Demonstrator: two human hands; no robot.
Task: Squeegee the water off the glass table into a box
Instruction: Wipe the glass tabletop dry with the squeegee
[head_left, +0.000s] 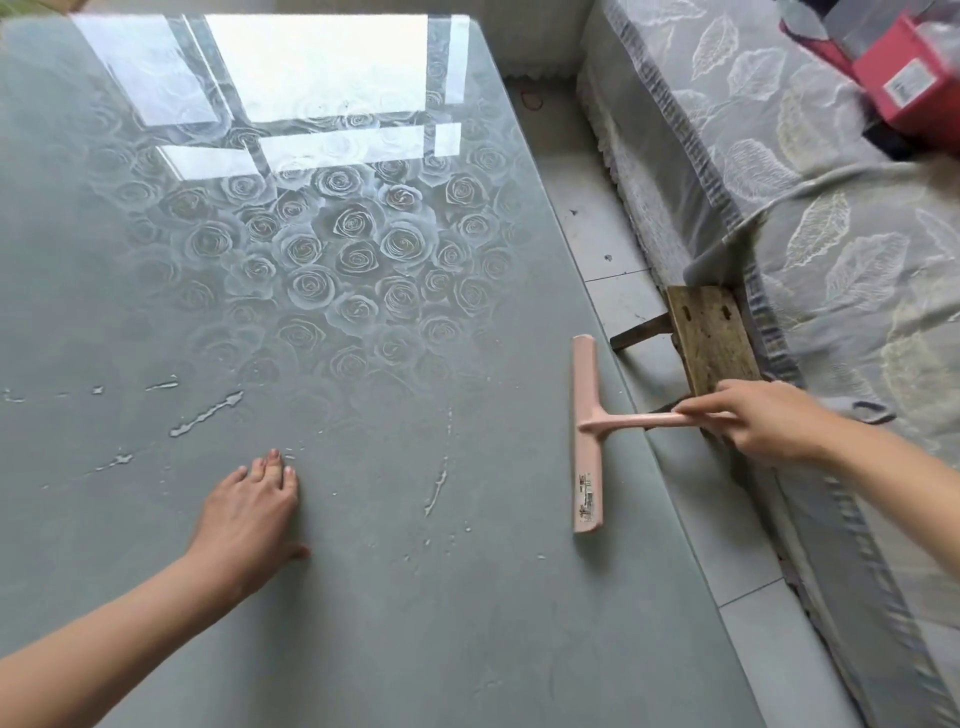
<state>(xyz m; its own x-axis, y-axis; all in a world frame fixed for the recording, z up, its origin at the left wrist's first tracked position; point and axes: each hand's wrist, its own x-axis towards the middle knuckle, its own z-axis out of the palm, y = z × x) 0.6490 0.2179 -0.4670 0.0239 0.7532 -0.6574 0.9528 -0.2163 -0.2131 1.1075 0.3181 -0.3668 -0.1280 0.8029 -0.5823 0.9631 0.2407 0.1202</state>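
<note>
My left hand (249, 512) lies nearest, palm down on the grey-green glass desk (363, 623) with its printed rose pattern. Its fingers (270, 467) are straight and relaxed and grip nothing. Thin streaks of water (208, 413) lie on the glass just beyond these fingers and off to the left.

My right hand (753, 421) reaches in from the right, its fingers (717, 410) curled round the handle of the pale pink plastic squeegee (588, 436). The long blade sits near the desk's right edge and runs roughly along it, with a small printed label near its closer end. The handle sticks out over the edge toward my right hand. I cannot tell whether the blade presses on the glass. Another thin streak (435, 493) with scattered drops lies between my left hand and the blade.

Past the edge is a pale tiled floor (587, 208). A low worn wooden stool (711, 343) stands there, just beside a sofa (831, 234) covered in grey leaf-patterned cloth. A red box (914, 88) lies on that cloth at the far right, blurred. A bright window reflection spreads over the far part of the glass.
</note>
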